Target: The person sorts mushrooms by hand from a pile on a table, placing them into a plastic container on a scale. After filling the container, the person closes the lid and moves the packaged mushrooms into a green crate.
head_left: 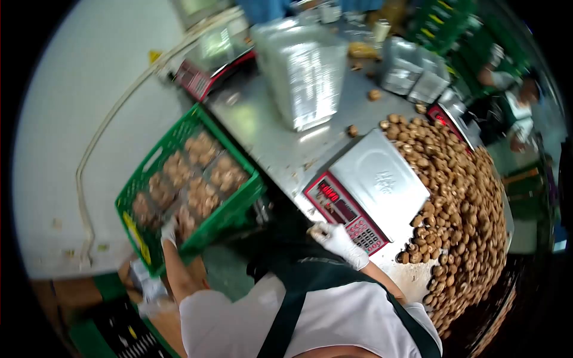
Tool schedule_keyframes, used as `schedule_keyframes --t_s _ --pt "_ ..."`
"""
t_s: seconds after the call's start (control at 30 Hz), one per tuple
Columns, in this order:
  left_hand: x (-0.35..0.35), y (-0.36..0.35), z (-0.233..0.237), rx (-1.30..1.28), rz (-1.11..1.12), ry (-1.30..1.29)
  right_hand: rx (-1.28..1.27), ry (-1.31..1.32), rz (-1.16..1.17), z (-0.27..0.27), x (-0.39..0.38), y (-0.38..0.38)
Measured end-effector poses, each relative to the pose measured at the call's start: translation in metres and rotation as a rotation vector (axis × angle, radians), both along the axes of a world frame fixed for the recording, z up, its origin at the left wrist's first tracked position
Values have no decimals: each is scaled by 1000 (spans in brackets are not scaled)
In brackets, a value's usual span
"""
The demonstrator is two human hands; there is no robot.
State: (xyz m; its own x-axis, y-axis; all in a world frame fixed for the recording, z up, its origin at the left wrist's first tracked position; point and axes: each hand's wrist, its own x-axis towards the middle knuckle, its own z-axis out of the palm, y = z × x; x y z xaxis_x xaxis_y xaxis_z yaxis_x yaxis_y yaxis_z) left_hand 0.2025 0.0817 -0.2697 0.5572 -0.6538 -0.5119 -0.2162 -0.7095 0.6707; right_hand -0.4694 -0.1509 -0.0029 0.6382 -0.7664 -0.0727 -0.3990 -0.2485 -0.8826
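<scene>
While the left hand (169, 230) reaches down into the green crate (154, 160), its gloved fingers are at the near end of a tray of mushrooms (185, 222), and from where I stand I can't tell whether they are spread or closed on it. That tray sits low in the crate, at the near side, with other packed trays (203, 198) beside and beyond it. Over by the near edge of the counter (253, 138), the right hand (337, 241) is just beside the control panel (346, 213) of the silver-topped scale (382, 173), its gloved fingers bent around a small brownish piece (313, 231) (a mushroom by the look of it, though it's too small to be sure). Red digits glow on the panel. A big heap of loose mushrooms (462, 218) spreads over the right side, coming right up to the scale. Farther off stands a tall stack of clear trays (307, 74), with a second scale (200, 80) to its left and a third scale (450, 122) at the far right, near a co-worker (516, 110) whose hands are well apart from these two
</scene>
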Motion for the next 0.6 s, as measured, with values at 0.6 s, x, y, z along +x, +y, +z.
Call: schedule_keyframes --t_s 0.6 --pt "-359 -442 431 -1167 -705 -949 -6 190 -316 8 -45 28"
